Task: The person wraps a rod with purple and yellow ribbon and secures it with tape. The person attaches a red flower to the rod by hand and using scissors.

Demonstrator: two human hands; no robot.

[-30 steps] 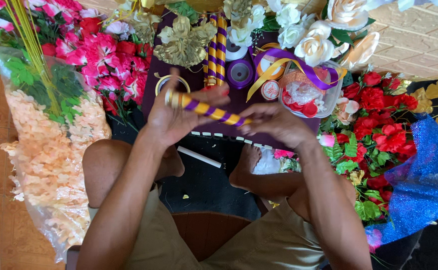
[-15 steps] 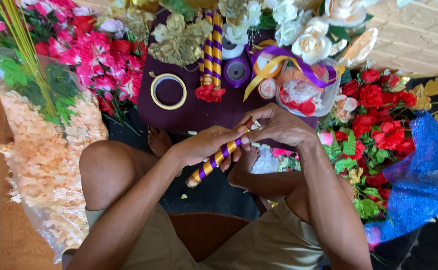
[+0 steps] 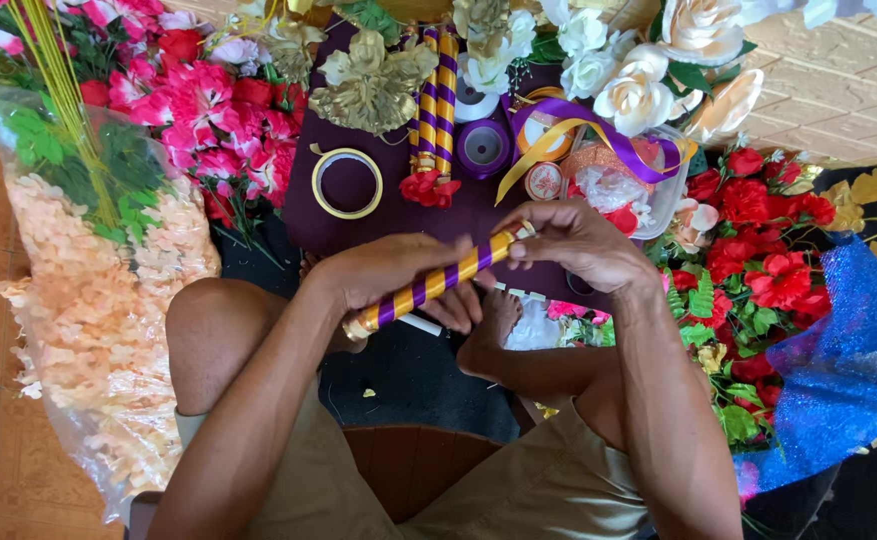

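Note:
A stick wrapped in gold and purple spiral stripes (image 3: 436, 283) lies slanted across my lap. My left hand (image 3: 398, 275) grips its lower middle. My right hand (image 3: 568, 238) pinches its upper end with the fingertips. Two finished striped sticks (image 3: 434, 95) with red flowers at their base lie on the dark purple board (image 3: 478, 205) beyond my hands. A roll of gold tape (image 3: 346, 183) and a purple ribbon spool (image 3: 483, 148) rest on the same board.
A clear tub (image 3: 648, 185) with ribbons stands at the right of the board. Red fabric flowers (image 3: 758, 270) and blue glitter cloth (image 3: 838, 370) are to my right. Pink flowers (image 3: 198, 110) and a bag of peach petals (image 3: 88, 320) are to my left. My bare knees flank the dark floor mat.
The striped stick came down from above the board to my lap and tilted. My left hand slid along it while my right hand settled on its upper end.

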